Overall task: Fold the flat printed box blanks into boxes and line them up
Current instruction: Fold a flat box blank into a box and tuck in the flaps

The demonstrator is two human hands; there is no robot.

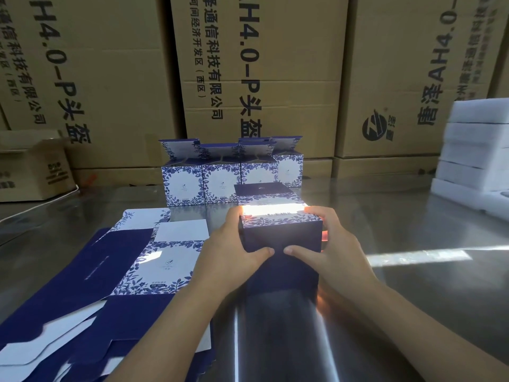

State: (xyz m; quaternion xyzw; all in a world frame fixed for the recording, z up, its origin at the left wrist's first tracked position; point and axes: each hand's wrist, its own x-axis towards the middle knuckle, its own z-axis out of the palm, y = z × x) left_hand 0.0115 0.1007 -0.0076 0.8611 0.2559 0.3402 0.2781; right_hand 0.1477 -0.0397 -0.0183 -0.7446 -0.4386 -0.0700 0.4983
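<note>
Gripping a half-folded blue-and-white box [281,234] from both sides, the left hand [230,250] and right hand [329,244] wrap their fingers round its side walls, with both thumbs pressed on its dark blue near face. The box rests on a shiny metal table [413,216], directly in front of the person. Behind it, four finished boxes [220,183] stand side by side with lids open. A stack of flat blanks [110,271] lies to the left. Large brown cartons [275,78] line the back; white foam blocks [479,150] are stacked at right.
</note>
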